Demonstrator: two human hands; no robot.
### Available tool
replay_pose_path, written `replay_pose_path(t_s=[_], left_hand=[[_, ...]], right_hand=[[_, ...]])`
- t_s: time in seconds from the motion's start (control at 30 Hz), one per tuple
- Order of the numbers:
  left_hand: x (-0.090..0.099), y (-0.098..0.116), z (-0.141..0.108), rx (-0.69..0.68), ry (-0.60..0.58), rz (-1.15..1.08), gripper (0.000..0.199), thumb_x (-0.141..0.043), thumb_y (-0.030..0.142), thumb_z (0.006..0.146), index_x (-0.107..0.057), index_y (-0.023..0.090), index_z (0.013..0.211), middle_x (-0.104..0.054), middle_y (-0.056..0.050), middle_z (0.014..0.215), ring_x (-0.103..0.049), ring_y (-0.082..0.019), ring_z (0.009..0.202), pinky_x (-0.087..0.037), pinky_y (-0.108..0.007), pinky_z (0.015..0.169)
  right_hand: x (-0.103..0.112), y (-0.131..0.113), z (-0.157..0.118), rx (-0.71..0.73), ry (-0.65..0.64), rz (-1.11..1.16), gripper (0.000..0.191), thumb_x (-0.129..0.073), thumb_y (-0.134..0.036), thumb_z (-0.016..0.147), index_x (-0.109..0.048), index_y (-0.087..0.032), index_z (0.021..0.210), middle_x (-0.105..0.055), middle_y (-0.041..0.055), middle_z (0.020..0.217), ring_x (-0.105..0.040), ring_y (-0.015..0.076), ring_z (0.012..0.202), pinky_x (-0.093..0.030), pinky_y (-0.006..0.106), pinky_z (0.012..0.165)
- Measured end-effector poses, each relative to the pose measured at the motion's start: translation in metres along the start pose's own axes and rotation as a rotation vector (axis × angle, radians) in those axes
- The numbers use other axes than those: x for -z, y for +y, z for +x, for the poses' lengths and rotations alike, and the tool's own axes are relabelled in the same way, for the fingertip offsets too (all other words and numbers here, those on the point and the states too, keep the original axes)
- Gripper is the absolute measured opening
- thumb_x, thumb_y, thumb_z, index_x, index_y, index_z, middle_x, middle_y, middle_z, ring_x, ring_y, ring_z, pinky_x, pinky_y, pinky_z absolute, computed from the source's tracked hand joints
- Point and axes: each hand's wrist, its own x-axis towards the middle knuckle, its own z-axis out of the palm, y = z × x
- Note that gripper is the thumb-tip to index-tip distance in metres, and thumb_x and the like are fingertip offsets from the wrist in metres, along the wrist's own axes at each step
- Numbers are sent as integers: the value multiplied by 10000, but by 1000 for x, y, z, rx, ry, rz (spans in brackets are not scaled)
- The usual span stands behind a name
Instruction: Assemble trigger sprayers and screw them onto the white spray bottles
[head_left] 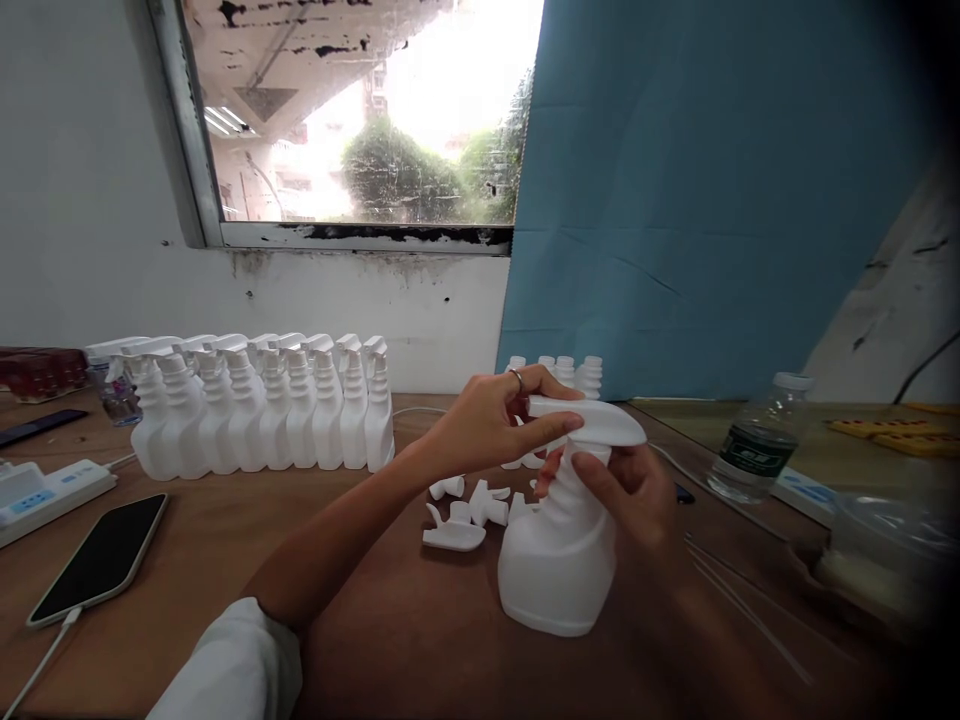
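A white spray bottle (559, 560) stands upright on the brown table, a white spray head (607, 424) on top of its neck. My left hand (499, 420), a ring on one finger, pinches the nozzle end of the spray head between thumb and fingers. Around the bottle's neck, just under the head, my right hand (637, 490) is closed, its thumb in front. Loose white spray-head parts (456, 530) lie left of the bottle, and more are partly hidden behind it.
A row of white spray bottles (244, 420) stands at the back left. Several white bottles without heads (591, 376) are behind my hands. A phone (101, 560) and power strip (56, 500) lie left; a water bottle (761, 440), plastic container (889, 550) and thin tubes (750, 610) are right.
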Motion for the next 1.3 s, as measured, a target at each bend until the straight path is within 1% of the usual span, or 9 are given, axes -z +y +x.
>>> replay_pose_path(t_s=[0.23,0.5,0.7,0.77,0.87,0.93,1.0,1.1,1.3], left_hand=[[0,2,-1,-32,28,68,279,-638,392,880,-685,150,1010,-714,-49,921,-585,-93,656,-472,-212,613],[-4,3,-1,-37,54,86,280,-625,396,896,-686,155,1025,-703,-34,875,-553,-87,635,-465,-211,610],[-16,-14,-26,-409,420,408,219,-584,347,897,-672,190,1021,-662,-94,1040,-604,-168,767,-520,-327,699],[-26,-23,-45,-562,252,485,114,-586,299,866,-682,246,897,-676,-49,881,-606,-182,708,-516,-341,643],[-47,-35,-73,-702,-283,445,134,-625,210,815,-671,316,746,-649,13,713,-608,-168,645,-509,-296,539],[-60,-43,-87,-838,-522,393,270,-596,114,801,-632,298,606,-643,29,721,-616,-141,676,-496,-239,489],[-68,-53,-98,-1001,-560,419,345,-565,83,808,-594,270,520,-643,20,759,-613,-130,703,-480,-214,454],[-70,-67,-114,-1140,-413,602,319,-574,107,824,-652,278,566,-666,0,865,-618,-152,773,-511,-229,500],[-65,-79,-143,-1145,-391,766,337,-539,152,863,-688,259,580,-693,-42,895,-623,-163,927,-538,-243,640]], right_hand=[[6,7,4,-14,-41,142,277,-699,-461,786,-631,-241,940,-717,54,774,-698,246,655,-527,331,508],[8,5,7,-13,-63,19,223,-738,-417,777,-649,-214,806,-697,33,701,-642,195,562,-517,309,520],[18,-1,21,-234,-331,-12,261,-772,-405,736,-632,-198,811,-650,6,727,-604,164,652,-517,282,621],[21,-4,26,-262,-443,-66,295,-801,-389,700,-628,-201,849,-624,-5,767,-587,160,696,-513,276,646],[20,-8,29,-260,-518,-91,324,-806,-404,691,-616,-200,857,-580,-16,741,-542,141,676,-476,248,611],[17,-11,28,-250,-474,-113,306,-788,-410,719,-610,-198,852,-572,-19,713,-534,133,658,-460,242,605],[15,-13,27,-224,-454,-139,324,-780,-407,729,-629,-199,927,-575,-20,711,-553,141,663,-470,261,630],[14,-9,25,-162,-414,-212,444,-781,-430,703,-640,-207,1061,-618,-5,777,-597,171,690,-495,310,664],[25,3,13,122,202,-799,446,-803,-605,548,-690,-231,763,-707,68,768,-639,300,721,-483,411,599]])
